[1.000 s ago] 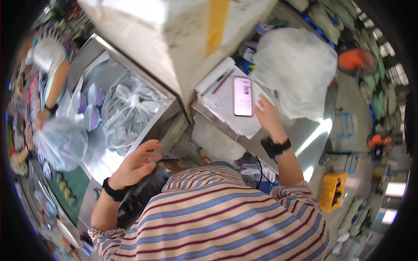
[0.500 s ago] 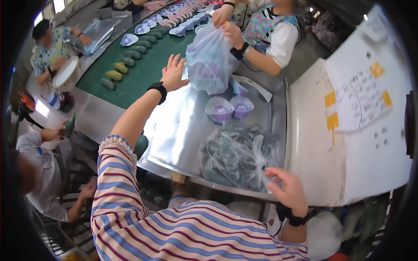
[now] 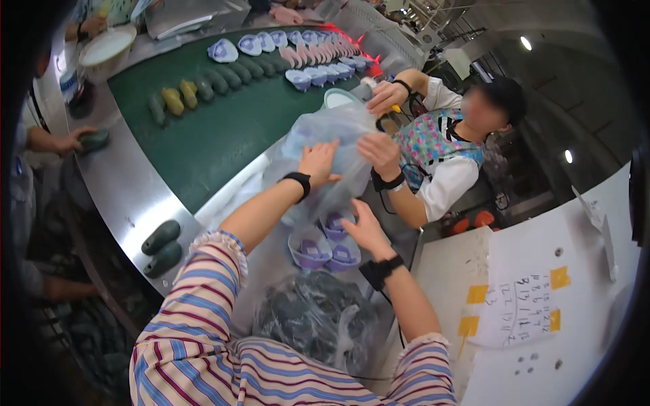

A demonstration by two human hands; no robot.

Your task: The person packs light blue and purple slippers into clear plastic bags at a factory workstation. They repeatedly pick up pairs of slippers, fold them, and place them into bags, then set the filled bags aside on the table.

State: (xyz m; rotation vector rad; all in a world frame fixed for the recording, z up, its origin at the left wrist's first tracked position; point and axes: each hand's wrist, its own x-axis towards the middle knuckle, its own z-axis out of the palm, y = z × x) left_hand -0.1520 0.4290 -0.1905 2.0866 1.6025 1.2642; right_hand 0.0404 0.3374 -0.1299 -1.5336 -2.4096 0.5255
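Note:
My left hand [image 3: 319, 164] rests against a clear plastic bag [image 3: 338, 132], its fingers stretched out and the thumb apart. Purple and blue pieces show through the film. A co-worker across the table holds this bag near its top with both hands. My right hand [image 3: 365, 230], open, is just below the bag, over several purple cup-shaped pieces [image 3: 310, 249] on the metal table. Nothing shows in its fingers. Nearer my body lies a second plastic bag [image 3: 315, 314], full of dark green pieces, its top gathered.
A green conveyor belt [image 3: 162, 145] carries rows of dark green, yellowish, pink and purple pieces. Two dark green oblong pieces [image 3: 162, 247] lie on its metal border. At right stands a white panel [image 3: 440, 284] with taped paper. Another person's hand at left holds a green piece [image 3: 95, 140].
My right hand has left the bag of green pieces and moved up beside the purple pieces. My left hand has come onto the co-worker's bag. The view has turned.

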